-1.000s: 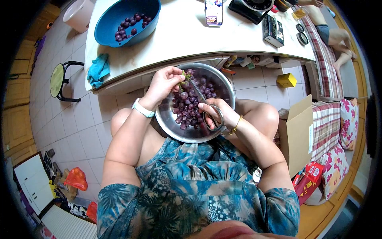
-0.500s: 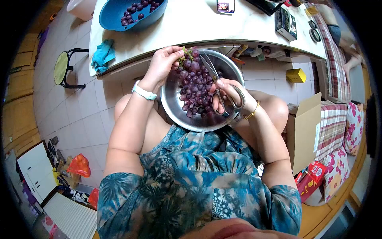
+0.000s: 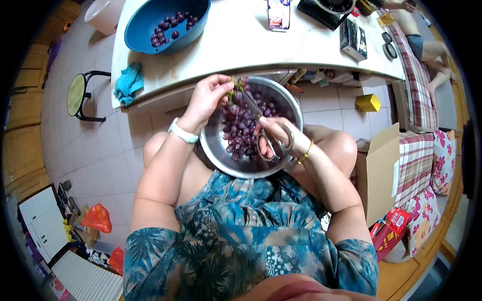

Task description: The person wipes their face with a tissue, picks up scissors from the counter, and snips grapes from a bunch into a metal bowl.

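A steel bowl full of purple grapes rests on my lap. My left hand pinches the green stem of a grape bunch over the bowl's far left rim. In my right hand is a pair of scissors, fingers through the handle loops. The blades point up and left, against the grapes just below the stem. Whether a stalk lies between the blades I cannot tell.
On the table ahead stand a blue basin with some grapes, a teal cloth, a phone and a black box. A cardboard box is at my right, a stool at left. Another person's leg shows far right.
The scissors have moved slightly left, their blades closer together and nearer the stem. My left hand keeps its pinch. The whole view has shifted a little, so the table sits lower.
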Demonstrator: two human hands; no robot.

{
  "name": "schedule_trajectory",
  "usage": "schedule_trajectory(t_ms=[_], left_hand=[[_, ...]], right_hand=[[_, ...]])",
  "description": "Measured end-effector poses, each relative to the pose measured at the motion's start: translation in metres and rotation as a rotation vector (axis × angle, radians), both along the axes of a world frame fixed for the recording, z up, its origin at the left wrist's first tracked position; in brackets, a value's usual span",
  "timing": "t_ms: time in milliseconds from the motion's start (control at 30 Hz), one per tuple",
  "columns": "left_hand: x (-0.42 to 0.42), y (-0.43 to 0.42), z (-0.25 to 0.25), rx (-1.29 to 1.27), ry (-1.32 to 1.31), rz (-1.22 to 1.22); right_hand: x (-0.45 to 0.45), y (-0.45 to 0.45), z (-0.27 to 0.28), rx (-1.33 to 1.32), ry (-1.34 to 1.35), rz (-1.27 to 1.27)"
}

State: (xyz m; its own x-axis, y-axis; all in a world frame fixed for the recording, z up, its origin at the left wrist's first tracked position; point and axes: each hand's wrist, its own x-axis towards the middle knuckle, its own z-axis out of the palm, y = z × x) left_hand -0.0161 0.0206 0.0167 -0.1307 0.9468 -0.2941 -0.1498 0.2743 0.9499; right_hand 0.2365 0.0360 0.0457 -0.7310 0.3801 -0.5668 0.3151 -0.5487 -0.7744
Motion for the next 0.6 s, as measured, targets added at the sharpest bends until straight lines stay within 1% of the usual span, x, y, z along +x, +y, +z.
schedule_trajectory(t_ms=[67,200,300,400,467,533,600], left_hand=[[0.003,-0.003,0.007,0.000,0.033,-0.007],[0.005,-0.003,0.007,-0.007,-0.035,-0.010],[0.005,-0.003,0.007,-0.004,-0.021,-0.022],[0.007,-0.004,0.016,-0.025,-0.011,-0.074],[0.010,-0.004,0.017,-0.002,0.046,-0.094],[0.008,-0.001,0.007,0.009,0.062,-0.083],[0.003,0.001,0.001,-0.010,0.180,-0.106]], right_hand=[[0.001,0.000,-0.005,-0.006,0.007,0.003],[0.000,0.001,-0.005,0.012,0.004,0.013],[0.000,0.002,-0.006,0.030,-0.008,0.015],[-0.001,0.002,-0.006,0.019,-0.015,0.001],[-0.001,0.002,-0.008,0.015,0.001,-0.007],[-0.001,0.002,-0.009,0.018,-0.012,-0.005],[-0.002,0.004,-0.012,0.024,-0.015,0.005]])
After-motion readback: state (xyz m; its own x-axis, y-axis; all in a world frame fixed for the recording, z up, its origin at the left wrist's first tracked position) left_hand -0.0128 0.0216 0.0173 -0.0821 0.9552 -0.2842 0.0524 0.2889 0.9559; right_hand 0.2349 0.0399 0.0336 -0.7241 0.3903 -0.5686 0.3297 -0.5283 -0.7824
